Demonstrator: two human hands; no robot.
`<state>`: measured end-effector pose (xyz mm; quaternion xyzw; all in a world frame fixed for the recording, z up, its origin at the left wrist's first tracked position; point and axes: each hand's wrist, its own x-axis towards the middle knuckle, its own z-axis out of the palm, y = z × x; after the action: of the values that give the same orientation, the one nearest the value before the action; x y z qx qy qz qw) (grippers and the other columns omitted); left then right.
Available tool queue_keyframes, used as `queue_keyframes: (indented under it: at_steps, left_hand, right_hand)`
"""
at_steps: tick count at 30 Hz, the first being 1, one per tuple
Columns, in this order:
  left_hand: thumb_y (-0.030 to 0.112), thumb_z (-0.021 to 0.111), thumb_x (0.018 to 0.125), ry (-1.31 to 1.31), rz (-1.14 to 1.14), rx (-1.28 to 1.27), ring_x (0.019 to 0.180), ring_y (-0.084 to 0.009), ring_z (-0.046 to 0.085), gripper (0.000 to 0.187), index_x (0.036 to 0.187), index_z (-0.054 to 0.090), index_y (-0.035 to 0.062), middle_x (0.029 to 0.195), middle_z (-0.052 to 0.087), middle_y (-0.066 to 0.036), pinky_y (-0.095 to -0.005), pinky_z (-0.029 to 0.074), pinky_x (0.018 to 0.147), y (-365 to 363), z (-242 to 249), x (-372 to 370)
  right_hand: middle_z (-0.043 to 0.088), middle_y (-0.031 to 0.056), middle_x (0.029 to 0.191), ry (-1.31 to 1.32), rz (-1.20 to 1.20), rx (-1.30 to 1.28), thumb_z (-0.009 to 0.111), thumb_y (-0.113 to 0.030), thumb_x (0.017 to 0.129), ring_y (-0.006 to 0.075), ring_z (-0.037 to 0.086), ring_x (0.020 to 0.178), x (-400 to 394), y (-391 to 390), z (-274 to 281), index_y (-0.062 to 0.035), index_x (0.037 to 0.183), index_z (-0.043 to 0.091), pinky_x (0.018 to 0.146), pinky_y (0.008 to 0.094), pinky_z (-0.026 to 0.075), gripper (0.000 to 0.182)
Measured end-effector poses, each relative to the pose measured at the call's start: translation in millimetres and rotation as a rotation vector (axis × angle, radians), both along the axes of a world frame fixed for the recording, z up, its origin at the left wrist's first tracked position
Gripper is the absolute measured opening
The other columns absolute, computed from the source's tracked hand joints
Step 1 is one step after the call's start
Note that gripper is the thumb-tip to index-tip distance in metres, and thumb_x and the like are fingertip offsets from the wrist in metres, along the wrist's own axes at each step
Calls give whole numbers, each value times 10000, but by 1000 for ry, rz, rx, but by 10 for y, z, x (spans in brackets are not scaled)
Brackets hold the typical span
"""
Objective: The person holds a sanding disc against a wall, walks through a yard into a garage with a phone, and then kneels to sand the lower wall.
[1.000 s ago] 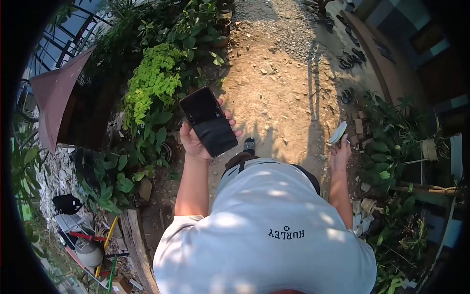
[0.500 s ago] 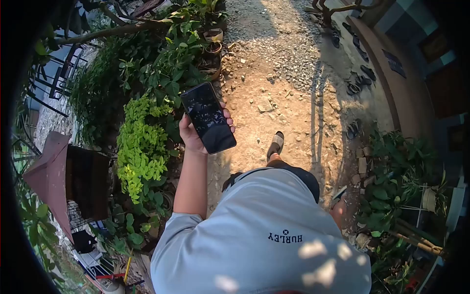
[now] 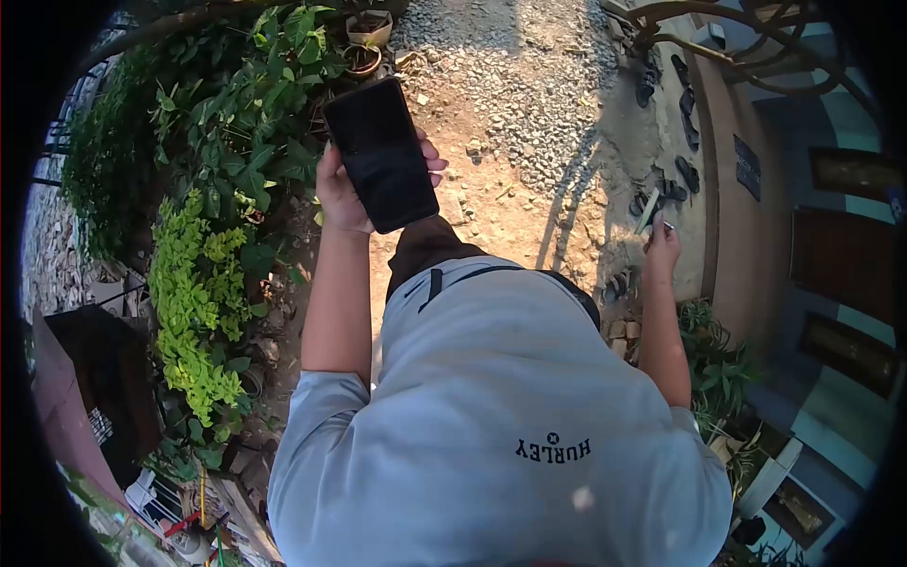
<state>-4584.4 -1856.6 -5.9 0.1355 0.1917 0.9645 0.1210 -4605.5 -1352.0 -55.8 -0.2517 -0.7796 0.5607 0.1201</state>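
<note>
My left hand (image 3: 342, 194) is wrapped round a black smartphone (image 3: 380, 156), thumb along one long side and fingertips round the other. The phone's dark screen faces up toward me. Out to the right, my right hand (image 3: 662, 247) is closed on a thin, flat, pale object (image 3: 648, 211) seen nearly edge-on, whose kind I cannot make out. A small whitish tip also shows by those fingers, too small to name.
Leafy plants (image 3: 194, 302) and flower pots (image 3: 364, 59) line the path's left side. Gravel (image 3: 539, 104) covers the path ahead. Several dark sandals (image 3: 688, 173) lie along the wall (image 3: 727, 189) on the right. Bare branches (image 3: 756, 33) reach in at the upper right.
My right hand has swung forward and up with the pale object, from beside my body. The phone has shifted slightly left and up. The plants and path have slid left and downward.
</note>
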Motion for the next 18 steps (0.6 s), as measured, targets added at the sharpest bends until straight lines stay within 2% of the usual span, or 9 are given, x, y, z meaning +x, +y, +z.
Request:
queue_keyframes:
  at_steps: [1, 3, 6, 8, 10, 12, 15, 16, 18]
  left_hand:
    - [757, 447, 832, 16, 29, 65, 1153, -430, 590, 1023, 1390, 370, -97, 1257, 552, -284, -517, 498, 984, -43, -143, -288]
    - [757, 439, 838, -72, 51, 92, 1148, -432, 591, 1010, 1387, 380, -89, 1247, 556, -280, -526, 503, 973, -137, -297, -807]
    - [734, 410, 868, -138, 63, 113, 1143, -437, 593, 952, 1365, 416, -78, 1232, 560, -274, -542, 513, 953, -382, -510, -1778]
    - [696, 393, 900, -210, 78, 174, 1150, -439, 591, 896, 1349, 432, -79, 1220, 571, -270, -538, 511, 964, -521, -638, -2327]
    - [642, 383, 929, -224, 135, 96, 1138, -435, 599, 838, 1352, 430, -80, 1193, 589, -266, -533, 510, 971, -657, -769, -2819]
    - [616, 403, 934, -384, 132, 41, 1119, -424, 613, 810, 1351, 434, -78, 1174, 602, -262, -527, 517, 964, -863, -877, -3374]
    - [622, 395, 934, -402, 138, 81, 1109, -420, 622, 805, 1349, 448, -67, 1193, 602, -254, -509, 534, 938, -1168, -1198, -4158]
    - [629, 384, 935, -400, 147, 115, 1108, -418, 624, 806, 1342, 458, -62, 1198, 603, -251, -504, 538, 931, -1218, -1342, -4377]
    - [661, 342, 929, -538, 255, -85, 1095, -400, 633, 823, 1316, 491, -50, 1192, 608, -240, -495, 532, 933, -1358, -1405, -4903]
  right_hand:
    - [420, -70, 614, -42, 3, 31, 675, -365, 947, 49, 329, 472, -248, -97, 84, -116, 782, 546, 437, 248, 247, 324]
    - [477, -76, 646, -13, 110, -117, 685, -307, 946, 27, 355, 503, -806, -344, 179, -90, 844, 604, 460, 229, 271, 253]
    - [470, -75, 646, -153, 32, -24, 694, -298, 942, 27, 349, 508, -1388, -519, 21, -93, 851, 604, 465, 231, 276, 241]
    - [521, -70, 669, -248, -16, 88, 708, -289, 932, 32, 388, 513, -1634, -552, -106, -73, 875, 614, 468, 231, 300, 242]
    - [591, -43, 735, -340, 57, 287, 724, -279, 920, 47, 476, 576, -1875, -436, -234, -48, 911, 632, 511, 230, 383, 249]
    - [639, -6, 832, -435, 63, 305, 711, -271, 930, 57, 532, 708, -2102, -444, -183, -15, 967, 663, 637, 228, 423, 263]
    - [658, 5, 863, -572, -13, 228, 717, -233, 925, 64, 555, 757, -2512, -274, -255, -14, 977, 663, 699, 225, 434, 232]
    - [650, -4, 869, -687, 6, 350, 720, -207, 922, 60, 547, 775, -2709, -249, -256, -19, 976, 658, 706, 226, 426, 205]
    - [648, 7, 836, -647, 9, 272, 749, -211, 898, 70, 561, 755, -3164, -184, -391, -21, 946, 652, 722, 235, 455, 219]
